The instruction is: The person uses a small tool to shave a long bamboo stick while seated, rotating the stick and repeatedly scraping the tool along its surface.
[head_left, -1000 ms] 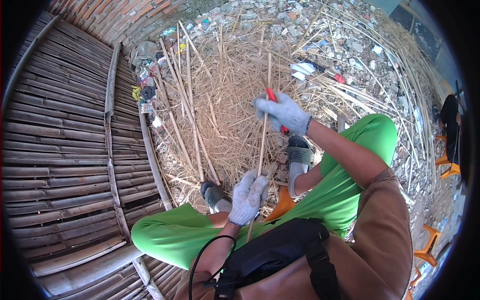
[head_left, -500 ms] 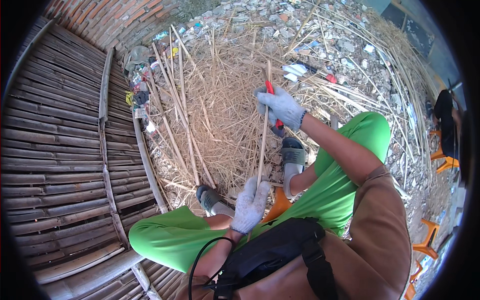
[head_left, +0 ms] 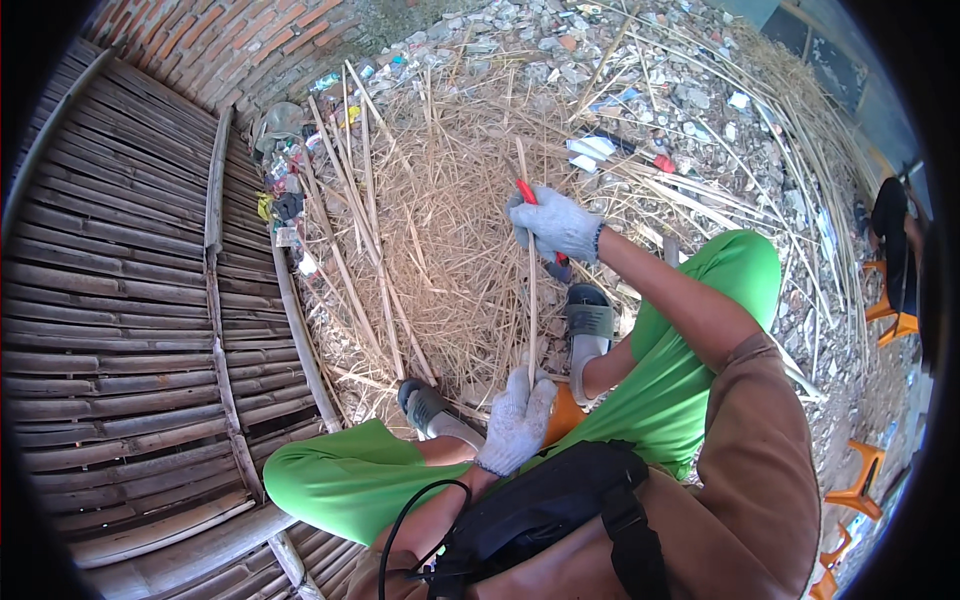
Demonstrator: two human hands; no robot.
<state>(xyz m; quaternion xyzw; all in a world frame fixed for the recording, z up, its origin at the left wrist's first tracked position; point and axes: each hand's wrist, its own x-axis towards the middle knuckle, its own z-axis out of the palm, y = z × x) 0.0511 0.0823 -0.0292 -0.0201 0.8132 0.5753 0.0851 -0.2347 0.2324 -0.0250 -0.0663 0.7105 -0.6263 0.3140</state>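
Pale strip (head_left: 533, 305) in left hand (head_left: 517, 422)

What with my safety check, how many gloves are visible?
2: one on the left hand, lower on the stick; one on the right hand, holding the red tool. Others may be hidden.

Slim pale strip (head_left: 533, 300), pointing forward; red-handled knife (head_left: 526, 191) slanted near far end.

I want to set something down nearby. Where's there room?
Nowhere close is bare. The most open patch, covered in shavings, lies between the loose sticks on the left and the strip running from left hand to right hand. It's crowded around the white paper, with rubble and stalks about it.
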